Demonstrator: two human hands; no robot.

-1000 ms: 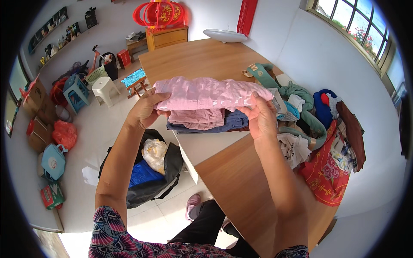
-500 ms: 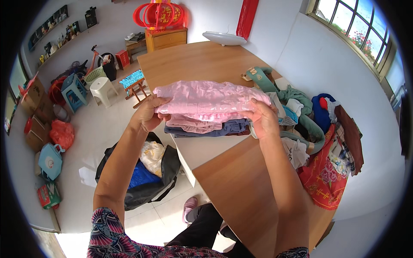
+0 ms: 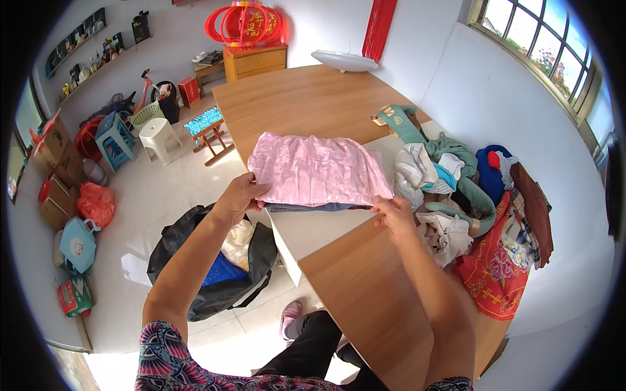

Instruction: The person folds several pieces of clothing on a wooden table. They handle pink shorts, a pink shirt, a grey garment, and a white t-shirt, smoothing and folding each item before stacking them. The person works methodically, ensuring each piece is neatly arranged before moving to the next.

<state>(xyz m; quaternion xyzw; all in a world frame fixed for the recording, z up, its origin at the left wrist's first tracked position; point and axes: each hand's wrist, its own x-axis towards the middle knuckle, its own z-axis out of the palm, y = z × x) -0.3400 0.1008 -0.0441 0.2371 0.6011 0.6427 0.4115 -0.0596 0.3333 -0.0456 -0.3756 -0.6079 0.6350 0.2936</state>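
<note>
A folded pink garment (image 3: 319, 171), shiny and creased, lies flat on top of a stack of folded clothes at the table's near edge. Only a dark blue strip of the folded clothes (image 3: 306, 208) peeks out beneath it. My left hand (image 3: 240, 197) pinches the garment's near left corner between thumb and fingers. At the near right corner, my right hand (image 3: 394, 215) grips the edge in the same way. To the right of the stack spreads a loose heap of clothes (image 3: 417, 173) in white, green and blue.
A black bag (image 3: 182, 241) holding blue and cream cloth stands open on the floor at left. The wooden table (image 3: 280, 98) carries a green strap-like item (image 3: 401, 124) and a white round lamp cover (image 3: 344, 60). A red floral cloth (image 3: 492, 280) hangs over the right side.
The pink garment, raised and bunched before, has come down over the stack and now lies spread flatter. Both hands have lowered toward me, still holding its near corners.
</note>
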